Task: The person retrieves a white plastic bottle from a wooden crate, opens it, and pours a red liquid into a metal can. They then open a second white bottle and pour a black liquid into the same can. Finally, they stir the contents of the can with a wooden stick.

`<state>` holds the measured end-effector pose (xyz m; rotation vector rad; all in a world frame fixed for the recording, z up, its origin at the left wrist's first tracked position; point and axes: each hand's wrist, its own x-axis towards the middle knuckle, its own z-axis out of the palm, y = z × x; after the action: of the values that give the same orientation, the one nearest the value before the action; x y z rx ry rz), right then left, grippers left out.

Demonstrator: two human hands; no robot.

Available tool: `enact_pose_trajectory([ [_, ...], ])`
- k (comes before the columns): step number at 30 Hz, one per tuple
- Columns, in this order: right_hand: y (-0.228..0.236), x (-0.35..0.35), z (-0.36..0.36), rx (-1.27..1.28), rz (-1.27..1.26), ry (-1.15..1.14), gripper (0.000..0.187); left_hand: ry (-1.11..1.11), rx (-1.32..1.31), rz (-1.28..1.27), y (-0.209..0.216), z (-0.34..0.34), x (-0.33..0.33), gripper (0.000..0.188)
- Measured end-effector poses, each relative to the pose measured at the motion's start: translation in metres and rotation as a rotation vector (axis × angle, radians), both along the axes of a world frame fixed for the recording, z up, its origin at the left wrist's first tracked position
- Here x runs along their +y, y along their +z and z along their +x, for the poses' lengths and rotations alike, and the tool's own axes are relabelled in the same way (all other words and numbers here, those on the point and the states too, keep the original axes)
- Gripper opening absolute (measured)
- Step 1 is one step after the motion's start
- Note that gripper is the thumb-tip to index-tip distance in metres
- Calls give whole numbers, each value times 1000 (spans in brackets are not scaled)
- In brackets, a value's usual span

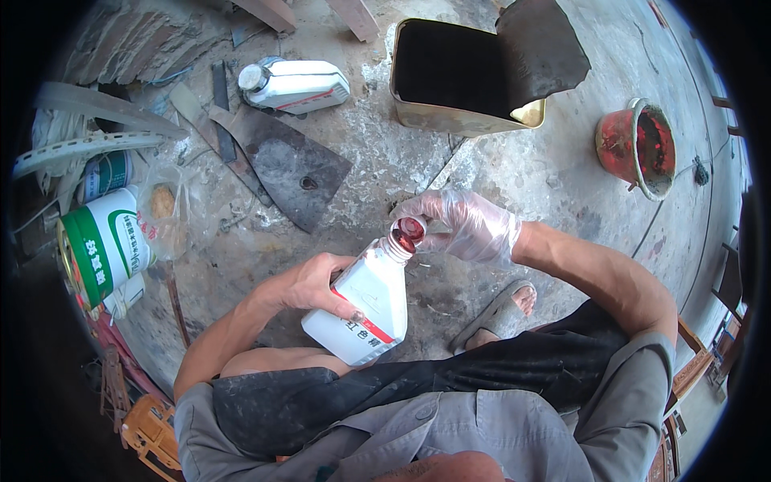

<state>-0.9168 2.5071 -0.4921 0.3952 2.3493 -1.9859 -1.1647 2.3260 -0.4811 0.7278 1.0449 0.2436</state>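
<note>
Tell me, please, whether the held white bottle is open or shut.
Open: the bottle shows its red-stained mouth; the right hand holds the cap beside it.

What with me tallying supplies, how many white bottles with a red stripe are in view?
2: the held bottle in the left hand, and the far bottle on the floor, left of the open tin. Others could be hidden.

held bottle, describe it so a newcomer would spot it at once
Start from the dark trousers near the lower edge. Just above them, the left grip holds the bottle, white and tilted. Unlike the floor bottle, it has red stains at its neck.
</note>
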Motion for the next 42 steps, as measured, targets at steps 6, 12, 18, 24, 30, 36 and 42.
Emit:
enact_pose_trajectory([
  [6,1,1,-3,-10,-28,12,33,2,13,-25,0,0,0,80],
  [12,-1,2,-2,-1,-23,16,34,9,-1,-7,0,-1,0,80],
  [18,-5,1,-1,9,-23,-6,35,-22,14,7,4,-1,3,79],
  [24,-1,2,-2,-27,-23,-4,37,-12,10,5,6,-2,6,78],
  [30,-2,2,-2,-36,9,-6,39,-13,19,2,9,-2,7,77],
  [36,1,4,-2,-34,2,-4,38,-14,27,8,12,-2,9,75],
  [42,7,4,-3,-18,-10,-35,40,53,8,64,12,0,5,70],
])
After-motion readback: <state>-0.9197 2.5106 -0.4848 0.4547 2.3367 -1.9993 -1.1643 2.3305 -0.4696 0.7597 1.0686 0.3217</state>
